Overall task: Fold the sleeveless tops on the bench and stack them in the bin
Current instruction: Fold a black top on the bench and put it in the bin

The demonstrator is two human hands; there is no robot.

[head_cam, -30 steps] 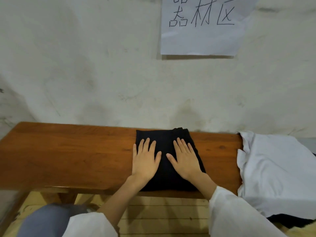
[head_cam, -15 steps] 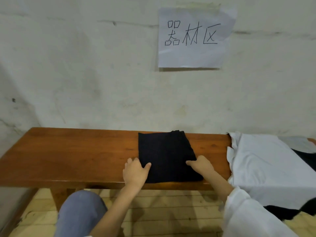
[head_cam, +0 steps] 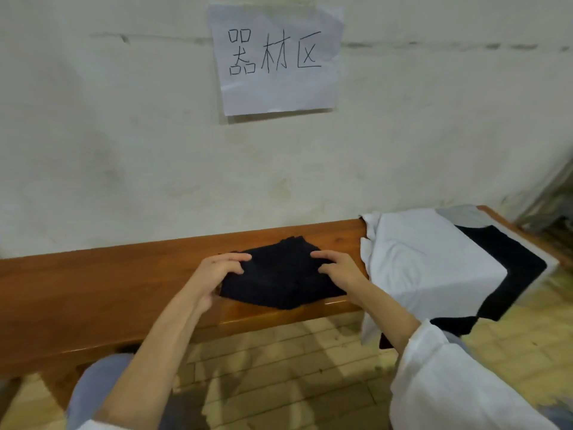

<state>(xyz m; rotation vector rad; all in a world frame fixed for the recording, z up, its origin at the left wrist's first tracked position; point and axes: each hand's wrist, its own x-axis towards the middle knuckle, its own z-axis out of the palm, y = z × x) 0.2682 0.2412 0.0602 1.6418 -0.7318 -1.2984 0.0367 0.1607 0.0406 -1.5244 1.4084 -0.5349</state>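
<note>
The folded black top lay at the front edge of the wooden bench, right of the bench's middle, its near border reaching that edge. Whether it rested fully on the wood or was raised slightly could not be determined. The left hand gripped the bundle's left side, with its fingers curled over the top layer and the thumb tucked toward the underside. The right hand gripped the right side in the same manner, fingers bent and close together on the cloth. A white garment was spread over the bench's right end, just beside the right hand, and hung over the front edge. A black garment lay beneath it, showing at the right and lower borders. A white sleeve covered the right forearm, while the left forearm was bare. A paper sign with handwritten characters (three, in black marker) was fixed to the whitewashed wall above the bench.
</note>
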